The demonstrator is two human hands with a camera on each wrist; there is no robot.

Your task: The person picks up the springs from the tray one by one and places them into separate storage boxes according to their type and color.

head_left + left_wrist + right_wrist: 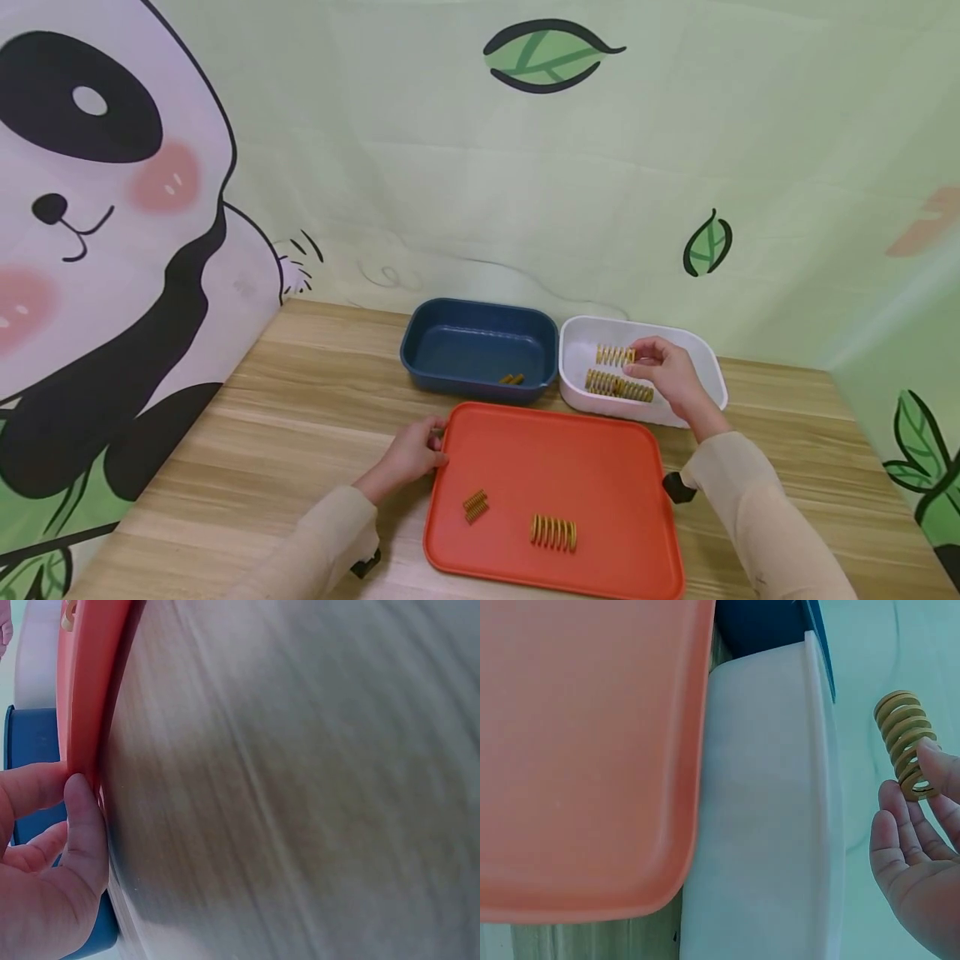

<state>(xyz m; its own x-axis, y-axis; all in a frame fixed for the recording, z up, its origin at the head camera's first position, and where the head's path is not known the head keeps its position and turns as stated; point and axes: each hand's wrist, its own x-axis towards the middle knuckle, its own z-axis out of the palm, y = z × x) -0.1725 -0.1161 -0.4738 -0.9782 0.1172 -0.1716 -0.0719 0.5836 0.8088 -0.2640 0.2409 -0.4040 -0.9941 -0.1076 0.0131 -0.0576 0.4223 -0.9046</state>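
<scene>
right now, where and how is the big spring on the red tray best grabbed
Probably from above and the right, pinching the big spring across its middle coils: it lies on its side, lengthwise left to right on the red tray, with the small springs off its left end.

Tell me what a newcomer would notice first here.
Probably the big cartoon panda on the backdrop, at the left of the head view. Next comes the red tray at lower centre, its left edge pinched by the left hand. Over the white bin, the right hand holds a yellow spring.
</scene>
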